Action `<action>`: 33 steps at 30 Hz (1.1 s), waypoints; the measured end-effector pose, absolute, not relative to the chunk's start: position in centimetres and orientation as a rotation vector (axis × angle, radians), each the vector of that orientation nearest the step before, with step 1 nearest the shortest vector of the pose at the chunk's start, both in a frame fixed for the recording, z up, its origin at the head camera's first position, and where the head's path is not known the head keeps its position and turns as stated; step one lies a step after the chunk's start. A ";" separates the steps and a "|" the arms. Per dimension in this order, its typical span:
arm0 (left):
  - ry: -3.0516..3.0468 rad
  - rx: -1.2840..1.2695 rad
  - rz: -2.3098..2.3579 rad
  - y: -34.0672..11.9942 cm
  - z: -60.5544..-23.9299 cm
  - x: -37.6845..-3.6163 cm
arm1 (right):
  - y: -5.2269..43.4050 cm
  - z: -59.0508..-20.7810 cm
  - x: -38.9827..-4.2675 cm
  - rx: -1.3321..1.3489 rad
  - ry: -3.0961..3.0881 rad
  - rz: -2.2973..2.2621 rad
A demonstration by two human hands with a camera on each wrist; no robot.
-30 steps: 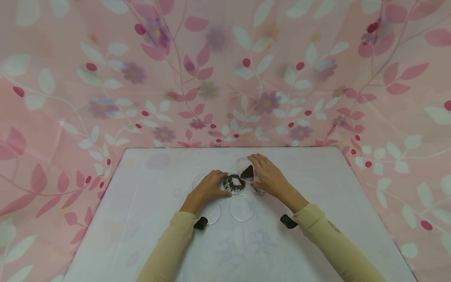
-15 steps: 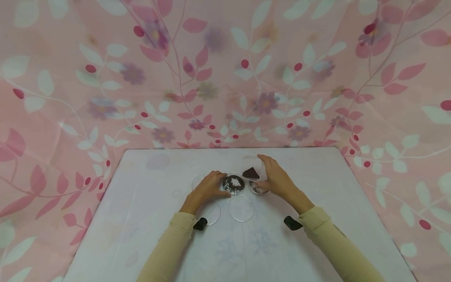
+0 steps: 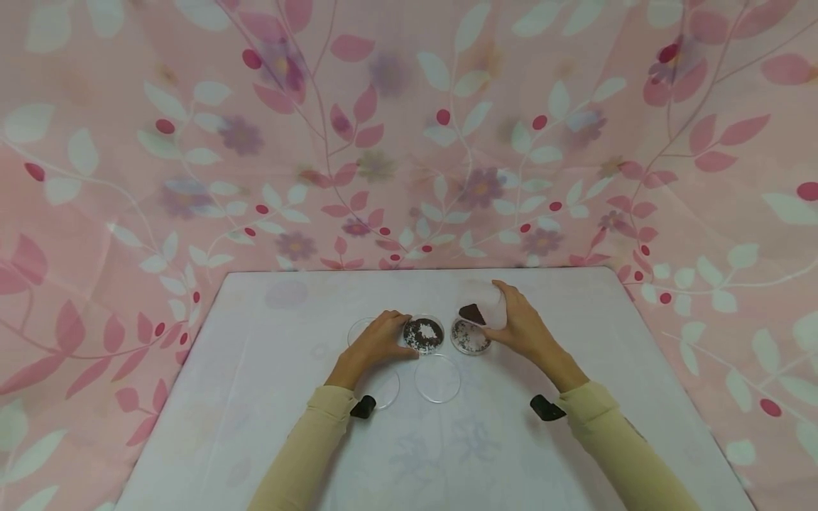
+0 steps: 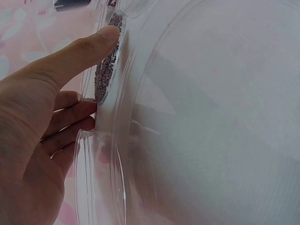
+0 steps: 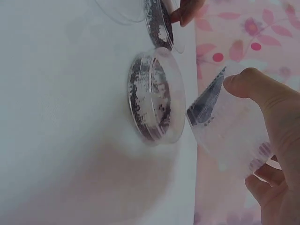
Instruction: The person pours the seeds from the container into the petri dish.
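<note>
While the right hand (image 3: 520, 328) holds a clear cup (image 3: 483, 309) tipped on its side, fingers curled round it, the dark grains inside sit at the mouth just above & behind the right dish (image 3: 471, 337). That's the head view: cup mouth faces left toward the dish, long axis running roughly left-right, right hand clearly nearer than left. Left hand (image 3: 377, 342) grips the rim of the middle dish (image 3: 424, 333), holding dark grains w/ white bits, near the table's (image 3: 575, 440) center, toward the far edge. Two empty dishes (image 3: 437, 377) lie closer to the near edge, a third partly under the left hand.

Left wrist view: thumb (image 4: 89, 47) & fingers (image 4: 77, 115) pinch the dish wall (image 4: 105, 77); grains visible thru the plastic. Another clear dish fills the rest.

Right wrist view: cup (image 5: 225, 122) lies tilted in the hand (image 5: 274, 140), thumb on top, mouth aimed at the dish (image 5: 154, 101) just beside it, not touching as far as I can tell. Grains wedge at the cup's lip.
</note>
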State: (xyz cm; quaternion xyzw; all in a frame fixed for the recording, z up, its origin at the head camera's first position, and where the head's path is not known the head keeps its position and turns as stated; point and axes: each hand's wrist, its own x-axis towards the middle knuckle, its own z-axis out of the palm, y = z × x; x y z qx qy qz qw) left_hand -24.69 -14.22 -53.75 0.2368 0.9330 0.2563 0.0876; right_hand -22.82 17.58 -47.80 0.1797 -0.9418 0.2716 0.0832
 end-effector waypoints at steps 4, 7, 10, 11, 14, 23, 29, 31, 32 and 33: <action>2.778 0.699 0.758 -14.2 -53.8 -24.7 | 18.5 -48.1 -22.7 0.485 -2.808 0.859; 2.775 0.693 0.754 -14.2 -53.8 -24.7 | 19.0 -48.2 -22.6 0.449 -2.804 0.888; 2.773 0.688 0.756 -14.2 -53.8 -24.7 | 19.5 -48.4 -22.5 0.411 -2.803 0.902; 2.772 0.688 0.757 -14.2 -53.8 -24.7 | 19.7 -48.4 -22.4 0.403 -2.798 0.911; 2.775 0.688 0.756 -14.2 -53.9 -24.7 | 20.0 -48.7 -22.4 0.383 -2.776 0.939; 2.763 0.668 0.757 -14.1 -53.7 -24.6 | 21.2 -49.5 -22.2 0.337 -2.715 1.048; 2.771 0.677 0.744 -14.1 -53.8 -24.6 | 21.8 -50.2 -21.8 0.293 -2.687 1.176; 2.775 0.679 0.741 -14.1 -53.8 -24.7 | 22.0 -50.5 -21.7 0.267 -2.683 1.211; 2.775 0.681 0.741 -14.1 -53.8 -24.7 | 22.1 -50.6 -21.6 0.254 -2.681 1.227; 2.774 0.683 0.741 -14.1 -53.8 -24.7 | 22.2 -50.8 -21.5 0.237 -2.684 1.240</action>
